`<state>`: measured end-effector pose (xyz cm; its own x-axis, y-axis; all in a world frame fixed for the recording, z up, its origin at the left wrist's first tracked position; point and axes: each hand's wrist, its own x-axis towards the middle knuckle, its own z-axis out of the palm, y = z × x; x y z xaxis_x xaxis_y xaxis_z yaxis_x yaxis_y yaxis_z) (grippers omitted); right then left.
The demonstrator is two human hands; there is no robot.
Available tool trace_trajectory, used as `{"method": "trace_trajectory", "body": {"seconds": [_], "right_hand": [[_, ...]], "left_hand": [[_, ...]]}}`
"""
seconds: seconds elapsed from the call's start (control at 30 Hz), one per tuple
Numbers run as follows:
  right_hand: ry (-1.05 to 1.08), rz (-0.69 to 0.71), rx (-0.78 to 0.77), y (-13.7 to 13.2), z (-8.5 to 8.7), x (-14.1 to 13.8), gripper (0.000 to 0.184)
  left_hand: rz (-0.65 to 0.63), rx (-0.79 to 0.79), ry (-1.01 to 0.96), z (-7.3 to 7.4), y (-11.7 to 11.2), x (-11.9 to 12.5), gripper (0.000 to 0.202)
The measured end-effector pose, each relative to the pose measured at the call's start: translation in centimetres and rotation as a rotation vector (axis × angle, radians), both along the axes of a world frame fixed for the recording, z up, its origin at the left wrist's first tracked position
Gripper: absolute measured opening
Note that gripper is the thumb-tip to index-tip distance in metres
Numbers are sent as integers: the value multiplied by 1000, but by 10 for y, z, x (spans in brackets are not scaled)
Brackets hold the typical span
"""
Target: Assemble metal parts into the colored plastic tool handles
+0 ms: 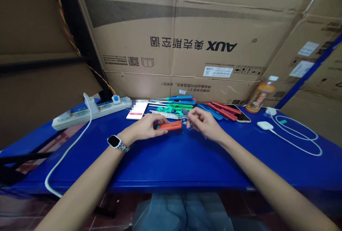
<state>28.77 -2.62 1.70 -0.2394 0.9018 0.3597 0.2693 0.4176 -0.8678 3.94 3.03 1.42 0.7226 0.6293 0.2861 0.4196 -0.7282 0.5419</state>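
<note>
My left hand (148, 126), with a watch on its wrist, is closed around an orange screwdriver handle (171, 126) that lies across the blue table (165, 163). My right hand (203, 121) is just to the right of the handle's tip, its fingers pinched on a small dark bit (185, 112). Behind both hands lie several thin metal bits and blue and green screwdrivers (177, 103).
A white power strip (91, 111) with a white cable sits at the back left. A phone (136, 110) lies beside it. Red and blue pry tools (220, 111), another phone (242, 116), an orange bottle (259, 96) and a white charger with cable (291, 133) are at right. Cardboard boxes (187, 42) stand behind.
</note>
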Motion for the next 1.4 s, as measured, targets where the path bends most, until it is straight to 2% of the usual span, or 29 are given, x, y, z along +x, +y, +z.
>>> {"method": "trace_trajectory", "body": {"seconds": [0.1,0.2,0.3,0.4,0.57,0.73,0.9,1.03,1.23,1.4], "right_hand": [[211,-66,0,21,-2,3,44],[234,-103,34,31,-9,-3,45],[238,-111,56,28,-14,-8,42],[239,-100,36,19,-17,-10,41],[269,-81,-25,10,-21,-10,41],[274,-59,53,8,-26,-10,35],[166,-37,104,6,-30,-10,26],[115,-65,117,6,-29,-6,27],[197,-87,119,8,-27,-6,32],[362,-110,55,7,-21,-12,40]], "left_hand": [[-51,-71,138,-1,-10,10,24],[-65,-47,214,-4,-19,19,27],[-73,-20,230,-5,-24,23,35],[-86,-4,210,-6,-24,23,40],[-103,-43,191,-9,-21,21,31],[-85,-86,160,-12,-20,22,32],[-85,-84,127,-13,-21,24,40],[-93,-106,88,-13,-20,24,37],[-80,-95,84,-10,-19,22,32],[-13,-10,-124,-14,-14,27,27]]}}
